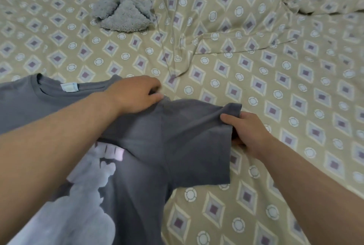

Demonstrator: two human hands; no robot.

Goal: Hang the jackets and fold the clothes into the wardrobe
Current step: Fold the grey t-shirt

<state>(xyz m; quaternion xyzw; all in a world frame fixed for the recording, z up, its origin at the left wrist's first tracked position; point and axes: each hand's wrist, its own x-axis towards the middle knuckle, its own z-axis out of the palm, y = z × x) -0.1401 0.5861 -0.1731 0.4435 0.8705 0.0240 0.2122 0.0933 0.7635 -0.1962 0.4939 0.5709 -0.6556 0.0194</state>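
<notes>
Head: both hands [136, 95] pinch grey T-shirt [177, 136] sleeve on bedsheet [256, 79].

No legible text; t-shirt [149, 146] neck label [69, 87] blank.

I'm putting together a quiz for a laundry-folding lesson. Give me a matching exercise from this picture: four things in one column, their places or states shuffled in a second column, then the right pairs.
Column one
1. dark grey cotton T-shirt with a pale print
2. light grey fluffy fleece bundle
3. left hand
4. right hand

Column two
A. pinches the sleeve's hem
B. lies bunched far up the patterned beige bed sheet, untouched
C. grips the fabric by the shoulder seam
D. spread close to the person, held by both hands

Pairs: 1-D, 2-B, 3-C, 4-A
</notes>
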